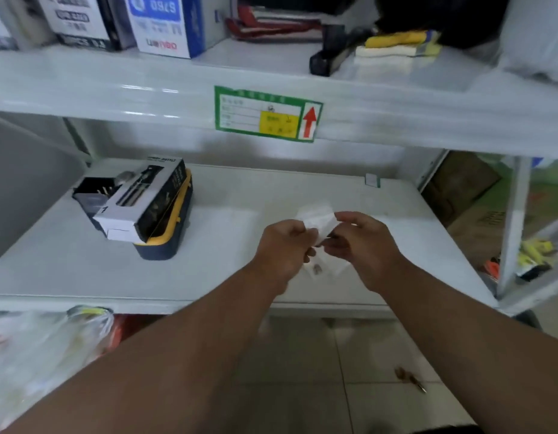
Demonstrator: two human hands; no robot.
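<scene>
Left hand (282,245) and right hand (362,242) meet above the shelf (224,233), each pinching one side of the white packet (318,219). It's held clear of the shelf, probably to tear it open.

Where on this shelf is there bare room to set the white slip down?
Bare patches: between the box stack and the left hand; behind the white slip to the back edge; right of the right hand to the shelf post. Crowded only far left.
</scene>
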